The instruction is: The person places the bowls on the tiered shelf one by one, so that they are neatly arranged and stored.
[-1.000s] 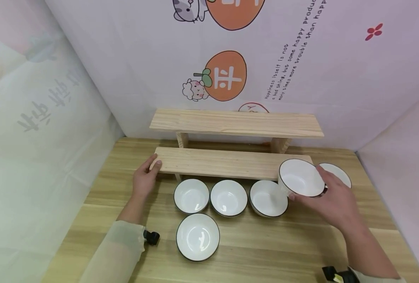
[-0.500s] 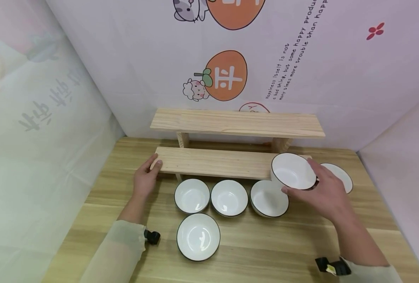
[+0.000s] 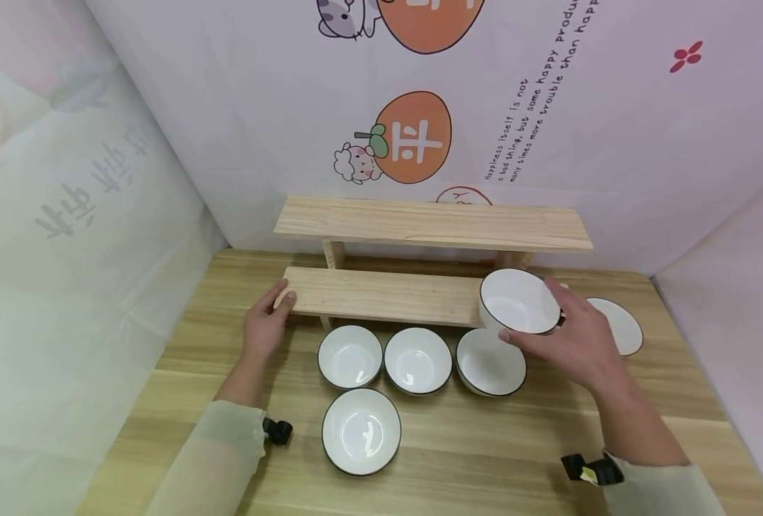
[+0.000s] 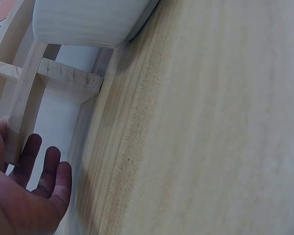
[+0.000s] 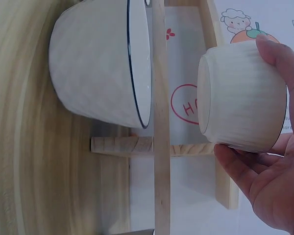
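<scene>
Above the right part of the lower wooden shelf board (image 3: 381, 294), a white dark-rimmed bowl (image 3: 516, 304) is held by the right hand (image 3: 574, 340), thumb on the near side and fingers on the far side. In the right wrist view the bowl (image 5: 242, 98) hangs clear of the board (image 5: 161, 122), gripped by the hand (image 5: 279, 186). The left hand (image 3: 265, 330) pinches the board's left end; in the left wrist view the hand (image 4: 29, 200) has its thumb side at the board and other fingers loosely bent.
Three white bowls (image 3: 350, 357) (image 3: 418, 360) (image 3: 491, 362) line the shelf's front edge, with another bowl (image 3: 361, 431) nearer. A white dish (image 3: 618, 326) lies right of the shelf. The upper board (image 3: 433, 223) stands behind, before a printed wall covering (image 3: 258, 122).
The right hand has carried its bowl leftward and slightly farther back, over the lower board. The dish at the right shows more. The left hand stays at the board's end.
</scene>
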### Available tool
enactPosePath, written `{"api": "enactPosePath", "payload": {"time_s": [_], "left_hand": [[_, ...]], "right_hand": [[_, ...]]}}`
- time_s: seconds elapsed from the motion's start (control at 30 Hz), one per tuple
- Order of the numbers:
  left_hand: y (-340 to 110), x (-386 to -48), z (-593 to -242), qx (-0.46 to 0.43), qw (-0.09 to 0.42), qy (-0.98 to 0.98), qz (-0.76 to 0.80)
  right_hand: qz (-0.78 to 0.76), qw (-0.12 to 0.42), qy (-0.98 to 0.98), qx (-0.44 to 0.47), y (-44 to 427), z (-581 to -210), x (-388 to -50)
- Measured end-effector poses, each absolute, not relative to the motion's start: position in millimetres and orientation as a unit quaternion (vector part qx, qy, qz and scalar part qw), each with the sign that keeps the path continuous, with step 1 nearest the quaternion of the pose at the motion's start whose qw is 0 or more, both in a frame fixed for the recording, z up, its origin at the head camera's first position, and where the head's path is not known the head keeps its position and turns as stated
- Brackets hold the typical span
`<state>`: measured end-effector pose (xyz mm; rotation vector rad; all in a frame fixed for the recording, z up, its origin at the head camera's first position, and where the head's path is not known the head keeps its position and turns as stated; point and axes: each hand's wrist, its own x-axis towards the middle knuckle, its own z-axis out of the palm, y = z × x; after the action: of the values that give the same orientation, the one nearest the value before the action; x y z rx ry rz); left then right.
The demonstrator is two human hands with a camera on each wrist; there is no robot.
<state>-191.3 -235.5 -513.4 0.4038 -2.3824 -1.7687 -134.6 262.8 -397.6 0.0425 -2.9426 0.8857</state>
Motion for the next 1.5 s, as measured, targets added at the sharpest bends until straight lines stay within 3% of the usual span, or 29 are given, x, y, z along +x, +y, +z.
{"api": "enactPosePath", "payload": {"time_s": [1.5], "left_hand": [[-229.9,-190.7,-512.2,0.141,0.081,-0.761,-0.628]], "right_hand": [[0.344,0.066,-0.932,0.094,183.1,-376.4,-180.4]]}}
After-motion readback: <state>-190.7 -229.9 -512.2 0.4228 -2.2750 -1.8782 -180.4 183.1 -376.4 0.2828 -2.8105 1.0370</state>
